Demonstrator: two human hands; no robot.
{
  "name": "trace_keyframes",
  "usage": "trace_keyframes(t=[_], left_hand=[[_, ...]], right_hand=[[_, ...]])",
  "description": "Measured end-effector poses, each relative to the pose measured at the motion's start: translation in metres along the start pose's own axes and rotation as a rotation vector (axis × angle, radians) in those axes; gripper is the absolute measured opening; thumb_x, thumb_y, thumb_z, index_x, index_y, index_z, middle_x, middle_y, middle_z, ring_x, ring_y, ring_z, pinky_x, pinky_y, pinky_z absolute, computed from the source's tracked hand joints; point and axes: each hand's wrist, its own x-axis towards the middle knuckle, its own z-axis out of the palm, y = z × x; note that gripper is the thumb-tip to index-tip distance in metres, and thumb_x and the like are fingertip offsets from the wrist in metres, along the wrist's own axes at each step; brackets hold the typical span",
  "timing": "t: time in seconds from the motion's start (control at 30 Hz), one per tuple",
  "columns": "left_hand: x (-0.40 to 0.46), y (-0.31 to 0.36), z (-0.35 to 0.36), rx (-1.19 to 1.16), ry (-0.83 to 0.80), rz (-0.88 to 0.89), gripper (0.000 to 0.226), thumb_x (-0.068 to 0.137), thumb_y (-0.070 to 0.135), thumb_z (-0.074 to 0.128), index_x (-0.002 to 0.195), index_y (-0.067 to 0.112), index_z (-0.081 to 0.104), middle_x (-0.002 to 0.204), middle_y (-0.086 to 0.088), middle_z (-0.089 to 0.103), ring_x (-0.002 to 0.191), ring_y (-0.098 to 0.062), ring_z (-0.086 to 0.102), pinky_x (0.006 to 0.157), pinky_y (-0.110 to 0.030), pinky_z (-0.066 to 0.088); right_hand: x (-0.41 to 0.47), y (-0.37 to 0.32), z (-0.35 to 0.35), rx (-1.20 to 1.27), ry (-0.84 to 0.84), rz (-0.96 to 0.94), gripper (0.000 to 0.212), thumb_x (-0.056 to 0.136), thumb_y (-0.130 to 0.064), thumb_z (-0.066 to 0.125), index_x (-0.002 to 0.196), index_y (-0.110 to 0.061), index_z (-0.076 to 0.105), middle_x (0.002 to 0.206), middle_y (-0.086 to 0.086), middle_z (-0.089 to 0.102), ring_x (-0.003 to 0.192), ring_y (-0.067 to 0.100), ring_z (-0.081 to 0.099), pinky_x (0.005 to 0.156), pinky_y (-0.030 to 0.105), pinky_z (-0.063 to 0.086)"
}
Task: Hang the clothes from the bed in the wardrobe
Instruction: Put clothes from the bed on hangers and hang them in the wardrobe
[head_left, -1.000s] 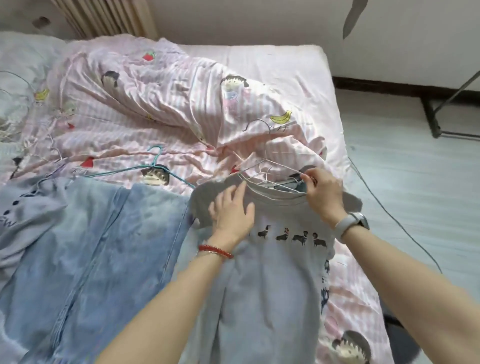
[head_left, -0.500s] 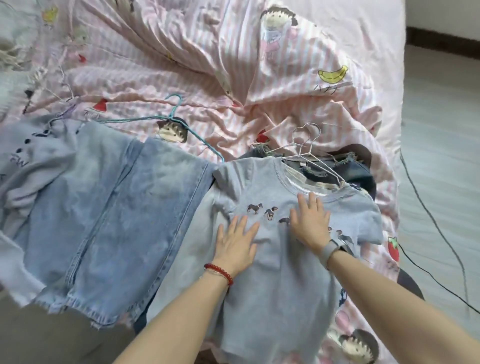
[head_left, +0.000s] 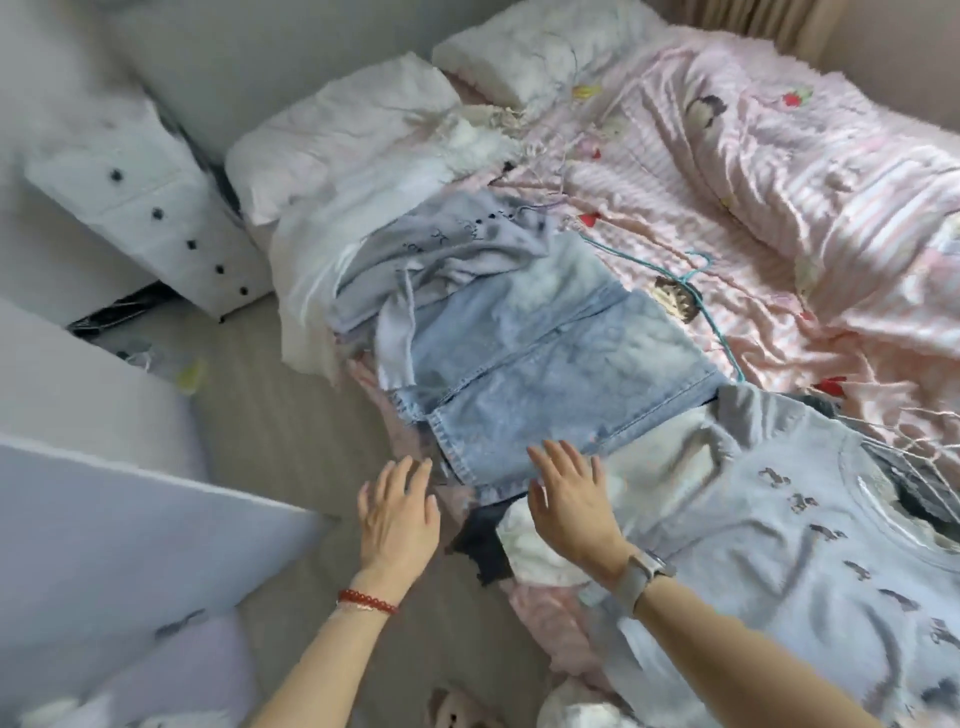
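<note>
Our hands over the clothes at the bed's edge

Our left hand (head_left: 399, 512) and right hand (head_left: 571, 499) spread flat, each grip empty, by the jeans (head_left: 561, 374) lying on the bed (head_left: 779, 208) beside the grey T-shirt (head_left: 779, 545).

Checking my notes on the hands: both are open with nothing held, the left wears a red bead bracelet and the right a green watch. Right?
Not quite: the head view shows the watch on the right hand is pale grey, not green. The rest holds: both hands are open and hold nothing, and the left hand wears a red bead bracelet.
</note>
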Motion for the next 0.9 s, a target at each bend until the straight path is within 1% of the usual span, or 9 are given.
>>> trace_keyframes(t=[0.17,0.23,0.33,0.43,0.5,0.57,0.7,0.83,0.9], left_hand=[[-0.085,-0.148,-0.037,-0.114,0.194,-0.326,0.045,0.090,0.023,0.049,0.135,0.019,0.045,0.143,-0.004,0.041,0.136,-0.019,0.031,0.109,-0.045,0.015],[-0.124,-0.210,-0.047,-0.128,0.271,-0.450,0.045,0.089,0.020,0.051,0.134,0.017,0.047,0.141,-0.006,0.043,0.135,-0.021,0.033,0.109,-0.047,0.017],[-0.176,-0.278,-0.062,-0.163,0.414,-0.623,0.041,0.087,0.015,0.054,0.128,0.012,0.054,0.135,-0.009,0.050,0.129,-0.023,0.042,0.105,-0.048,0.025],[-0.240,-0.337,-0.075,-0.180,0.611,-0.810,0.034,0.082,0.011,0.053,0.114,0.009,0.064,0.121,-0.010,0.061,0.117,-0.024,0.054,0.098,-0.046,0.037],[-0.266,-0.360,-0.085,-0.181,0.686,-0.858,0.030,0.078,0.005,0.060,0.107,0.007,0.066,0.115,-0.011,0.064,0.112,-0.026,0.058,0.094,-0.045,0.040],[-0.299,-0.390,-0.095,-0.180,0.707,-0.952,0.031,0.077,0.002,0.063,0.108,0.006,0.065,0.116,-0.013,0.063,0.112,-0.028,0.057,0.093,-0.046,0.041],[-0.348,-0.432,-0.116,-0.093,0.781,-1.109,0.030,0.082,0.006,0.059,0.111,0.006,0.063,0.120,-0.013,0.059,0.113,-0.030,0.055,0.089,-0.046,0.042],[-0.379,-0.465,-0.147,0.099,0.956,-1.191,0.029,0.080,0.005,0.057,0.108,0.006,0.065,0.116,-0.013,0.061,0.106,-0.032,0.058,0.084,-0.045,0.043],[-0.389,-0.484,-0.167,0.224,1.039,-1.215,0.029,0.083,0.011,0.050,0.107,0.008,0.065,0.115,-0.011,0.061,0.105,-0.030,0.057,0.084,-0.043,0.043]], right_hand=[[-0.006,-0.147,0.027,-0.080,-0.080,-0.301,0.048,0.096,-0.028,0.031,0.143,-0.023,0.024,0.151,-0.004,0.022,0.141,0.017,0.012,0.114,0.044,0.008],[-0.009,-0.211,0.043,-0.130,-0.099,-0.453,0.047,0.095,-0.028,0.033,0.142,-0.022,0.027,0.150,-0.004,0.025,0.140,0.014,0.015,0.114,0.040,0.012],[-0.018,-0.293,0.072,-0.170,-0.114,-0.636,0.042,0.095,-0.026,0.035,0.136,-0.019,0.036,0.143,-0.001,0.036,0.134,0.016,0.028,0.109,0.031,0.021],[-0.043,-0.381,0.108,-0.141,-0.220,-0.813,0.042,0.095,-0.025,0.035,0.137,-0.022,0.037,0.143,-0.003,0.037,0.131,0.016,0.032,0.106,0.028,0.023],[-0.053,-0.420,0.121,-0.129,-0.275,-0.887,0.042,0.096,-0.025,0.035,0.138,-0.022,0.036,0.144,-0.004,0.036,0.132,0.016,0.032,0.105,0.028,0.025],[-0.068,-0.470,0.139,-0.125,-0.310,-1.017,0.042,0.096,-0.024,0.036,0.138,-0.021,0.037,0.143,-0.003,0.038,0.131,0.018,0.034,0.103,0.028,0.027],[-0.095,-0.556,0.166,-0.085,-0.402,-1.222,0.041,0.095,-0.019,0.037,0.136,-0.017,0.039,0.140,0.001,0.041,0.128,0.022,0.038,0.101,0.031,0.032],[-0.118,-0.641,0.189,0.024,-0.494,-1.391,0.038,0.094,-0.015,0.040,0.131,-0.012,0.046,0.134,0.007,0.048,0.122,0.026,0.046,0.101,0.036,0.037],[-0.131,-0.685,0.194,0.107,-0.529,-1.449,0.035,0.094,-0.013,0.041,0.128,-0.009,0.050,0.129,0.010,0.052,0.118,0.027,0.050,0.100,0.031,0.038]])
